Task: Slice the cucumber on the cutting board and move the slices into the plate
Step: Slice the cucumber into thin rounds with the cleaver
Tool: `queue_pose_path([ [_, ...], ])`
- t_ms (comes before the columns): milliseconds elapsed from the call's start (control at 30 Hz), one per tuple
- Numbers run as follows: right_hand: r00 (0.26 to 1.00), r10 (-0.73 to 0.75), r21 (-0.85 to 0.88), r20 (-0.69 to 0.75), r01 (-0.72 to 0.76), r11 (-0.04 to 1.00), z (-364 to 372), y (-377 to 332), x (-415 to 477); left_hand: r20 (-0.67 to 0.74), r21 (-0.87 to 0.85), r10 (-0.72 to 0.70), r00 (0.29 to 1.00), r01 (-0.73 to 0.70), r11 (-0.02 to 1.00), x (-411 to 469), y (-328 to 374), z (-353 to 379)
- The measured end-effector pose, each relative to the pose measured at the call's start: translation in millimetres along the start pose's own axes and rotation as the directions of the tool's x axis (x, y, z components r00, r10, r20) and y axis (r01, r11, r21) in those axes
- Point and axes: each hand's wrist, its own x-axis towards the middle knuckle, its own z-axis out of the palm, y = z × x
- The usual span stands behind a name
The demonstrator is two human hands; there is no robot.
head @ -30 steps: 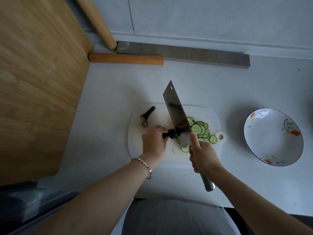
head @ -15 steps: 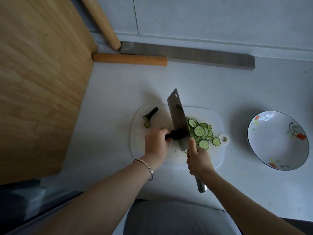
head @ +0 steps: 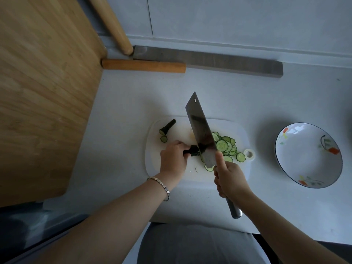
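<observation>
**Cleaver on the cucumber stub, slices heaped beside it**

The left hand [head: 174, 159] rests on the white cutting board [head: 156, 164], its fingers [head: 179, 144] curled over and gripping the short dark stub of cucumber [head: 192, 150] that is left. The stub's cut end lies against the left face of the cleaver [head: 202, 134]. The right hand [head: 230, 180] grips the cleaver where blade meets handle. Its forefinger is stretched up along the flat of the blade, its other fingers are wrapped round the handle, and the steel handle end sticks out below the wrist. The blade tilts away from the person, its tip pointing to the far edge of the board and its heel down by the stub.

The slices [head: 225, 147] lie in an overlapping heap on the board just right of the blade, with a few more under the blade's heel. At the board's far left corner sits the cut-off stem end [head: 167, 127] with 1 loose slice beside it.

The flowered plate [head: 304, 159] stands on the bench [head: 123, 103], to the right and well apart from the board. A bracelet [head: 162, 185] circles the left wrist. A large wooden board [head: 43, 92] fills the left side. At the back of the bench are a rolling pin [head: 110, 23] and a long knife [head: 209, 60] with a wooden handle.
</observation>
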Motion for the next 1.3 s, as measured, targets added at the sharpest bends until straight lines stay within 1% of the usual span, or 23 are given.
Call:
queue_pose_path([
  [133, 1.000, -0.013, -0.046, -0.003, 0.013, 0.999, 3.0, 0.6, 1.6, -0.008, 0.009, -0.001, 1.000, 0.001, 1.000, 0.0, 0.6, 0.6],
  [267, 1.000, -0.023, -0.046, 0.000, 0.023, 0.999, 5.5, 1.3, 3.8, 0.002, 0.021, -0.010, 1.000, 0.010, 1.000, 1.0, 0.9, 0.9],
  [500, 1.000, -0.014, -0.083, -0.015, 0.012, 0.996, 17.6, 11.5, 18.7, -0.018, -0.014, 0.010, 1.000, -0.010, 1.000, -0.8, 0.5, 1.2],
  [700, 0.997, 0.081, 0.137, -0.001, -0.081, 0.987, 13.0, 12.7, 13.2, 0.013, -0.016, -0.003, 1.000, 0.003, 1.000, -1.2, -2.0, 0.3],
  [767, 0.997, 0.076, 0.158, 0.003, -0.075, 0.985, 10.1, 10.9, 8.8, 0.017, -0.024, -0.009, 1.000, 0.010, 1.000, -0.7, -2.1, -0.7],
  [867, 1.000, 0.026, 0.082, 0.005, -0.026, 0.996, 4.0, 8.0, 2.5, -0.004, -0.042, -0.011, 1.000, 0.011, 0.999, -0.3, -1.2, -1.1],
  [967, 1.000, -0.023, 0.031, 0.016, 0.023, 0.999, 2.8, 4.7, -2.3, 0.007, -0.024, -0.013, 1.000, 0.013, 1.000, 0.4, -0.4, -1.9],
  [1067, 0.996, -0.087, -0.058, 0.003, 0.087, 0.994, 4.6, 2.9, -2.3, 0.015, -0.009, -0.013, 1.000, 0.013, 1.000, 0.7, -0.5, -2.0],
  [1133, 0.995, -0.099, -0.105, -0.009, 0.097, 0.990, 5.7, 3.7, 0.4, 0.008, -0.014, -0.015, 1.000, 0.015, 1.000, 0.4, -0.4, -1.6],
  [1300, 0.994, -0.108, -0.142, -0.023, 0.104, 0.984, 9.8, 8.9, 6.3, 0.001, -0.015, -0.007, 1.000, 0.007, 1.000, 0.5, 0.4, -1.7],
])
